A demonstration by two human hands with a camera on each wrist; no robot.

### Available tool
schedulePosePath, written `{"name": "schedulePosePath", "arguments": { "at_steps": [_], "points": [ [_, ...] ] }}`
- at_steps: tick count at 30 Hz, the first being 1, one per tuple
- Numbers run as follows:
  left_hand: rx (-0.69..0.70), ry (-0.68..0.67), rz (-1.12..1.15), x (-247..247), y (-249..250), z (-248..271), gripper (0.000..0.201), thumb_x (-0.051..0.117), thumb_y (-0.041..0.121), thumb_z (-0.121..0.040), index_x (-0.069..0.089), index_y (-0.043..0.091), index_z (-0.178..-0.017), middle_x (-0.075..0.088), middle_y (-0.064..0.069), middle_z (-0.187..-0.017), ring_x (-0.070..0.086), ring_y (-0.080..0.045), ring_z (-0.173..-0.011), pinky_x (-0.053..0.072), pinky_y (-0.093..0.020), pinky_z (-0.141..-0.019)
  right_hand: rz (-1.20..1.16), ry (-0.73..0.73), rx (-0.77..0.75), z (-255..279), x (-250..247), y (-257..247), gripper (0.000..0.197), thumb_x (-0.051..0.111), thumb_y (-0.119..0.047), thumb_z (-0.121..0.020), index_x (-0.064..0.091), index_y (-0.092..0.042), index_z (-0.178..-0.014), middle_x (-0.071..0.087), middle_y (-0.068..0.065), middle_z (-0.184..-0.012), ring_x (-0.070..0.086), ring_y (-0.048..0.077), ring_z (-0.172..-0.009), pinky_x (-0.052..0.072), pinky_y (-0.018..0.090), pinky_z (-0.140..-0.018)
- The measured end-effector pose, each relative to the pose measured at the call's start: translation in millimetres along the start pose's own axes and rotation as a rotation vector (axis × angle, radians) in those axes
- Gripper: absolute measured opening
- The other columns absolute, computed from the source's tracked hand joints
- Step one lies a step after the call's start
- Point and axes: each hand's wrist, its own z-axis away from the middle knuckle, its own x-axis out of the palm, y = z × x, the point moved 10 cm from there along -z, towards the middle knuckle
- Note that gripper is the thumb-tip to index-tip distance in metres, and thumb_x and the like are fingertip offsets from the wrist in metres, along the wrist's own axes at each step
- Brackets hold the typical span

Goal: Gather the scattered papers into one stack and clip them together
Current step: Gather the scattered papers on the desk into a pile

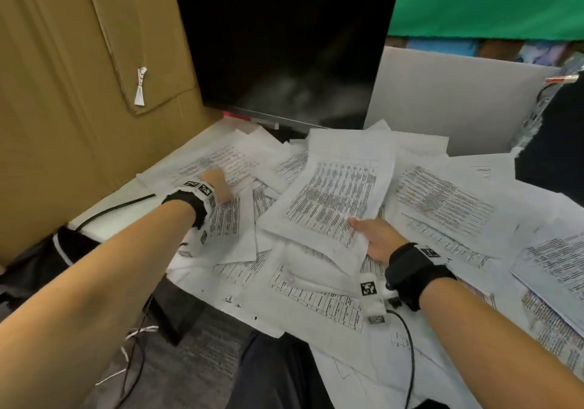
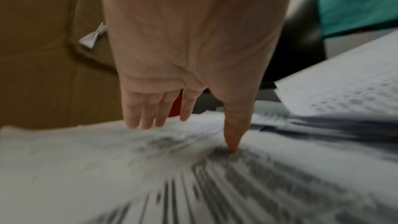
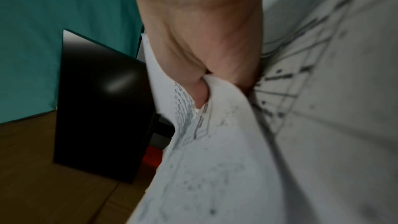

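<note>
Printed white papers [image 1: 442, 200] lie scattered in overlapping layers over the desk. My right hand [image 1: 374, 238] pinches the near edge of a gathered bundle of sheets [image 1: 335, 193], thumb on top, and lifts it off the pile; in the right wrist view the bundle [image 3: 215, 142] curves away from the thumb. My left hand [image 1: 218, 182] reaches to the far left over a printed sheet [image 1: 221, 162]. In the left wrist view its fingers [image 2: 150, 113] are straight and spread, and the thumb tip presses the blurred sheet [image 2: 193, 176]. No clip is in view.
A black monitor [image 1: 284, 57] stands behind the papers. A cardboard wall [image 1: 63, 92] closes the left side and a grey partition [image 1: 442, 98] the back right. A black cable [image 1: 117, 208] runs along the desk's left edge. A separate paper stack [image 1: 556, 266] lies far right.
</note>
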Motion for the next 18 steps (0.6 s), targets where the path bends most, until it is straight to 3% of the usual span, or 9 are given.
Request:
{"name": "schedulePosePath", "arguments": {
  "at_steps": [2, 5, 8, 11, 14, 17, 18],
  "points": [
    [-0.023, -0.003, -0.032, 10.3, -6.9, -6.5, 0.061, 0.060, 0.036, -0.089, 0.041, -0.003, -0.132, 0.056, -0.018, -0.126, 0.056, -0.034, -0.112, 0.049, -0.039, -0.089, -0.050, 0.032, 0.002, -11.9, -4.3, 8.1, 0.056, 0.065, -0.021, -0.094, 0.044, 0.005, -0.139, 0.064, 0.024, -0.120, 0.063, 0.037, -0.108, 0.051, 0.038, -0.091],
    [-0.041, 0.003, -0.102, 14.2, -6.2, -10.3, 0.056, 0.059, 0.036, -0.091, 0.042, 0.001, -0.132, 0.058, -0.017, -0.123, 0.059, -0.031, -0.104, 0.050, -0.040, -0.086, -0.058, 0.072, 0.001, -24.9, -9.1, 15.2, 0.069, 0.072, -0.025, -0.088, 0.038, -0.001, -0.143, 0.058, 0.020, -0.131, 0.059, 0.036, -0.116, 0.050, 0.053, -0.098],
    [-0.003, 0.040, -0.164, 5.4, 4.1, -9.4, 0.030, 0.053, 0.015, -0.095, 0.052, -0.001, -0.120, 0.063, -0.014, -0.106, 0.059, -0.028, -0.085, 0.051, -0.035, -0.075, -0.070, 0.032, -0.006, -18.2, -3.8, 11.2, 0.068, 0.072, -0.028, -0.087, 0.041, -0.005, -0.142, 0.057, 0.015, -0.134, 0.058, 0.035, -0.119, 0.049, 0.054, -0.100],
    [-0.005, 0.226, 0.014, -28.5, 18.0, 5.5, 0.023, 0.045, 0.004, -0.092, 0.050, -0.001, -0.114, 0.060, -0.018, -0.104, 0.060, -0.035, -0.093, 0.046, -0.038, -0.072, -0.133, -0.006, -0.005, -11.3, -1.1, 7.5, 0.059, 0.070, -0.024, -0.090, 0.037, -0.014, -0.138, 0.055, 0.011, -0.134, 0.055, 0.032, -0.122, 0.047, 0.053, -0.103],
    [0.125, 0.312, 0.143, -51.1, 72.7, 52.1, 0.014, 0.046, 0.008, -0.089, 0.049, 0.005, -0.103, 0.053, -0.013, -0.093, 0.054, -0.030, -0.084, 0.040, -0.034, -0.067, -0.078, -0.046, -0.020, -25.0, -3.1, 13.7, 0.096, 0.082, -0.037, -0.074, 0.030, -0.008, -0.149, 0.050, 0.014, -0.143, 0.055, 0.031, -0.125, 0.049, 0.053, -0.101],
    [0.382, 0.194, 0.174, -29.8, 148.1, 100.3, 0.012, 0.050, 0.016, -0.089, 0.053, 0.012, -0.100, 0.052, -0.002, -0.089, 0.055, -0.021, -0.077, 0.043, -0.028, -0.065, -0.008, -0.080, -0.010, -84.1, -21.3, 49.9, 0.139, 0.093, -0.062, -0.038, 0.030, -0.009, -0.150, 0.051, 0.012, -0.144, 0.054, 0.030, -0.127, 0.046, 0.052, -0.104],
    [0.438, 0.128, 0.202, -15.7, 167.6, 109.2, 0.007, 0.051, 0.018, -0.091, 0.053, 0.013, -0.095, 0.052, 0.000, -0.086, 0.054, -0.016, -0.071, 0.043, -0.024, -0.062, 0.015, -0.080, -0.004, -71.8, -19.0, 43.8, 0.137, 0.093, -0.063, -0.040, 0.032, -0.008, -0.149, 0.052, 0.013, -0.143, 0.055, 0.031, -0.126, 0.046, 0.052, -0.105]
  ]
}}
